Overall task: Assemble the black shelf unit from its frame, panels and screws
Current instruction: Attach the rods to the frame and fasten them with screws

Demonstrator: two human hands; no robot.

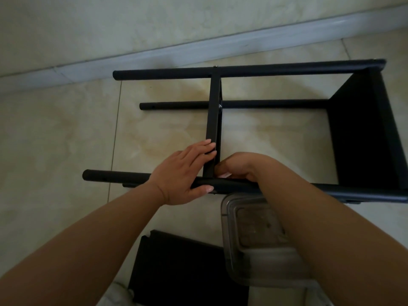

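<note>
Left hand (187,171) braces the middle panel (213,120) on the near tube (123,176); right hand (239,167) pinches something unclear, so keep the holes aligned before tightening.

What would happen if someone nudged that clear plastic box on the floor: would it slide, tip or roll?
The clear plastic box would probably slide easily, since it sits flat on smooth glossy floor tiles. It looks low and wide, so tipping seems unlikely, and its squared corners should keep it from rolling. It seems light; its contents are too blurred to tell.
</note>
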